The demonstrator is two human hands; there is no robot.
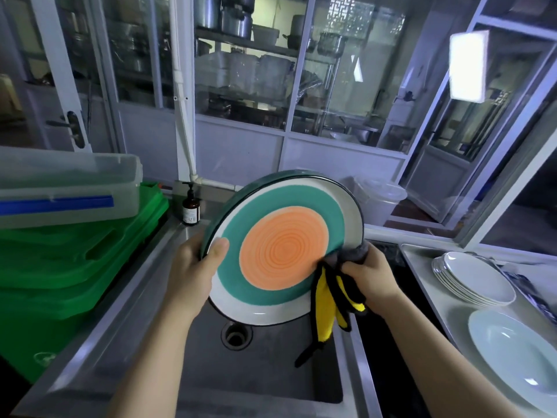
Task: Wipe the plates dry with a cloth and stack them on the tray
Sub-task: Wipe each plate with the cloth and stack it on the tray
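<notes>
The round plate with orange centre and teal ring [283, 248] looks like glazed ceramic, glossy along its white rim, with fine concentric ridges in the orange. The yellow cloth with black edging [327, 300] is soft, matt fabric (its upper fold grey and fuzzy). The brushed steel sink [265, 366] has a dull, smooth sheen. The stacked white plates [473, 279] and pale blue dish [518, 351] are shiny. The green plastic crates [60, 267] look smooth, and the clear lidded box [66, 182] is translucent plastic.
</notes>
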